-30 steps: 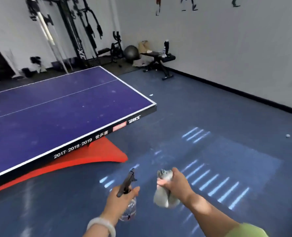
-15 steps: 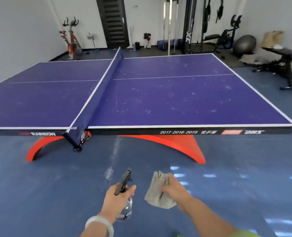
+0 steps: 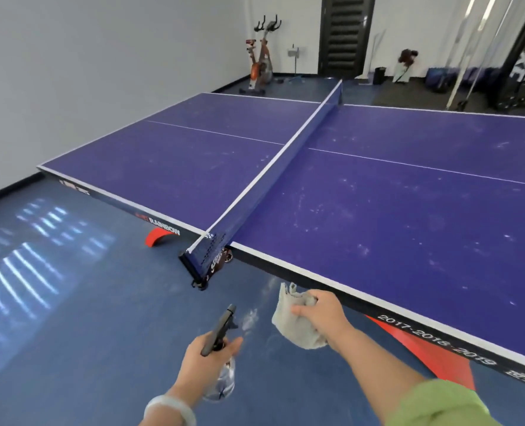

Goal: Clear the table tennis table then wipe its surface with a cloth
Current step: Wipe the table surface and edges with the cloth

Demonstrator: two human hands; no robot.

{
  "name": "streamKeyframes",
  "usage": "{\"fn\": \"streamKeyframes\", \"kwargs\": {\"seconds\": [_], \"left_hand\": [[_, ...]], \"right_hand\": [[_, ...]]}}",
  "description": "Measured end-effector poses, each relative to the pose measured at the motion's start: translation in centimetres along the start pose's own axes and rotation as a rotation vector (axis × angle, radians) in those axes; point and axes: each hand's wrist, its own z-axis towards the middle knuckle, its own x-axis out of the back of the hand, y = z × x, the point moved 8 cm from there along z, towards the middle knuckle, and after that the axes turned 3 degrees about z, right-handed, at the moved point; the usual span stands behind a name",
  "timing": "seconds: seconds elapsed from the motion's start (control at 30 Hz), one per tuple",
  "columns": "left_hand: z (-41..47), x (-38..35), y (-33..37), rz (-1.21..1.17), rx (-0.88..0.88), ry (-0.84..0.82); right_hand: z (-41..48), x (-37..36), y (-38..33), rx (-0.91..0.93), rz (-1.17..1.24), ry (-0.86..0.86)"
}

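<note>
1. Purple playing surface of the table tennis table (image 3: 378, 210) is filling the upper right of the view. White specks and smudges are showing across it, thickest on the near right half.
2. A net (image 3: 273, 167) is running across the middle of the table, and its near clamp is overhanging the near edge.
3. The right hand (image 3: 322, 315) is gripping a grey cloth (image 3: 295, 330). Fingers and thumb are curling round a bunched part, and the rest is hanging loose below the hand.
4. The cloth is hanging over the floor (image 3: 86, 318), just in front of the table's near edge and off the playing surface.
5. The left hand (image 3: 206, 358) is holding a spray bottle (image 3: 221, 327) with the fingers wrapping round its neck.
6. The black spray head is pointing up and away toward the table, and the clear body is hanging below the hand. Whether a finger is lying on the trigger cannot be told from this angle.
7. A pale bracelet (image 3: 170, 408) is sitting on the left wrist, and a green sleeve (image 3: 439, 407) is covering the right upper arm.
8. A red base (image 3: 424, 355) is showing beneath the table.
9. Stripes of light are lying on the blue floor at left.
10. An exercise bike (image 3: 261, 66) is standing by the far wall, and a dark door (image 3: 344, 35) is showing beyond the net's far end.
</note>
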Motion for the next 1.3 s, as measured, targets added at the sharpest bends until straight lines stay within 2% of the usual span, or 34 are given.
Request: {"fn": "streamKeyframes", "kwargs": {"seconds": [0.2,0.37,0.5,0.6,0.77,0.97,1.1,1.3], "left_hand": [[7.5,0.3,0.5,-0.001,0.037,0.009],[13.9,0.5,2.0,-0.020,0.043,-0.036],[17.9,0.2,3.3,-0.056,0.046,-0.073],[20.0,0.0,3.5,-0.060,0.067,-0.052],[22.2,-0.7,4.1,-0.053,0.111,-0.062],[22.8,0.2,6.1,-0.126,0.123,0.155],[23.1,-0.1,7.2,-0.184,0.111,0.210],[24.2,-2.5,6.9,-0.122,0.125,0.063]], "right_hand": [[8.4,-3.0,-2.8,0.044,-0.076,-0.118],[13.7,-4.7,-2.7,-0.087,0.019,-0.204],[17.9,-4.7,-3.4,-0.123,0.113,-0.180],[20.2,-5.4,-3.6,-0.159,0.226,-0.262],[25.2,-6.6,-3.5,-0.216,0.239,-0.392],[30.6,-8.6,-4.0,-0.205,0.193,-0.467],[33.2,-9.1,-4.0,-0.161,0.142,-0.430],[34.6,-8.9,-1.9,-0.179,0.093,-0.403]]}}
